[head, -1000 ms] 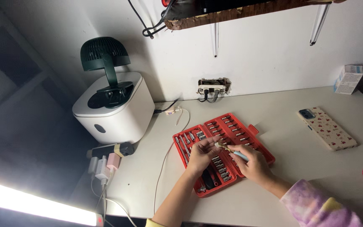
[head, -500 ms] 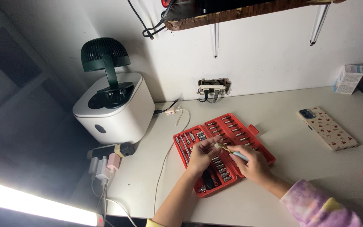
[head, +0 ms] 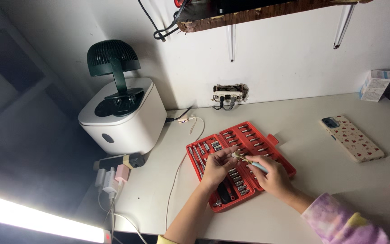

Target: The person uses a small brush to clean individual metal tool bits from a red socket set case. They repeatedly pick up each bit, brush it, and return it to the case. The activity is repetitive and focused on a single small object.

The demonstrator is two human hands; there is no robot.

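While a small light-handled screwdriver (head: 252, 163) is gripped in the right hand (head: 271, 176), its tip is pinched by the left hand (head: 216, 168) — both held over the open red bit case (head: 267, 141), near the desk's (head: 294, 113) front edge.

The open tool case (head: 244, 153) lies at the centre of the desk (head: 303, 135). The appliance (head: 123, 115) stands at 9 o'clock of it, carrying the fan (head: 112, 58); the wall socket (head: 228, 94) sits at 12 o'clock. The phone (head: 351, 138) lies at 3 o'clock, the small box (head: 374, 85) at 2 o'clock.
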